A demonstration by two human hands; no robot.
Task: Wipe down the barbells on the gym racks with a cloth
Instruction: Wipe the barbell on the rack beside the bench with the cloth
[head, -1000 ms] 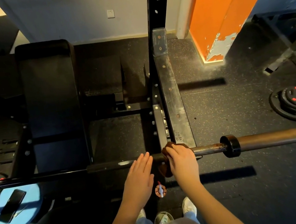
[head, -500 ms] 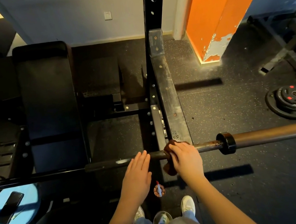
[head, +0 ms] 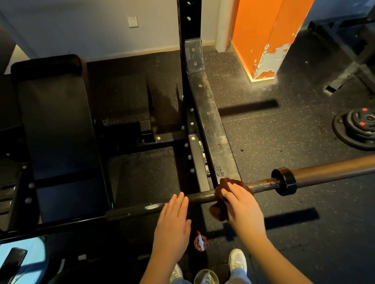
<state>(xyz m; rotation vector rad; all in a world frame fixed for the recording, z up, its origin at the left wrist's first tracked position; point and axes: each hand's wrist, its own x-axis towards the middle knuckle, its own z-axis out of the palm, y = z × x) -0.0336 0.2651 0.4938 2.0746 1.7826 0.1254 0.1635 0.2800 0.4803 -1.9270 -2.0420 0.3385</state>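
phone (head: pixel 8 270) on disc (head: pixel 37 261) at left, bench (head: pixel 57 127) behind barbell (head: pixel 343 168), plates (head: pixel 364 127) far right

Both forearms reach forward. The left hand (head: pixel 173 224) is held flat, fingers straight together, while the right hand (head: pixel 242 204) curls over the cloth (head: pixel 217 211).

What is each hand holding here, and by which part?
The right hand grips a brown cloth bunched over the barbell shaft, beside the collar. The left hand holds nothing; its straight fingers reach over the bar.
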